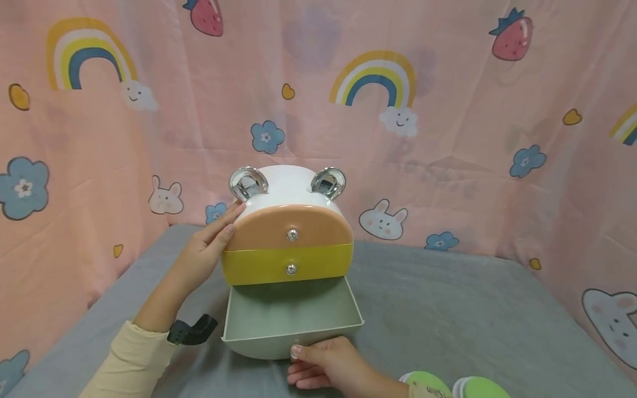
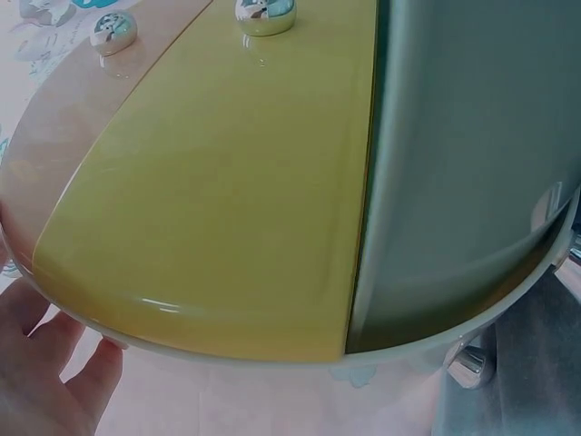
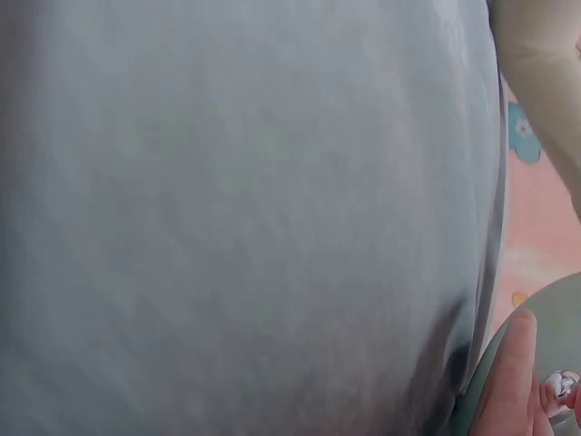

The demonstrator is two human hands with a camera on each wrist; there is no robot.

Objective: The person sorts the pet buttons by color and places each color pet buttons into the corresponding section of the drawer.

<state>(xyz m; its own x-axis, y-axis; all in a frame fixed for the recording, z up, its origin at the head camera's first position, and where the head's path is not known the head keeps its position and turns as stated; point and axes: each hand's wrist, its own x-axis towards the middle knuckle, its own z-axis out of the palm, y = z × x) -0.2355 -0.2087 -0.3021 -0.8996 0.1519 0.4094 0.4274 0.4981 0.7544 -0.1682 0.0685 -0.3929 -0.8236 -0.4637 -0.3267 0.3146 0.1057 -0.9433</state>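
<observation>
A small drawer chest (image 1: 291, 182) with a white top and two shiny silver ears stands on the grey cloth. Its orange upper drawer (image 1: 264, 229) and yellow middle drawer (image 1: 259, 268) are closed. The pale green bottom drawer (image 1: 293, 315) is pulled out toward me, and nothing shows inside it. My left hand (image 1: 211, 249) rests with extended fingers against the chest's left side; the left wrist view shows fingertips (image 2: 104, 363) at its rim. At the front of the green drawer, my right hand (image 1: 333, 362) pinches its silver knob (image 3: 561, 386) between thumb and fingers.
Two green-topped round objects (image 1: 483, 387) lie at the bottom edge by the right forearm, partly cut off. A black band (image 1: 191, 330) is on the left wrist. Behind the grey-covered table (image 1: 448, 309) hangs a pink printed curtain (image 1: 448, 182).
</observation>
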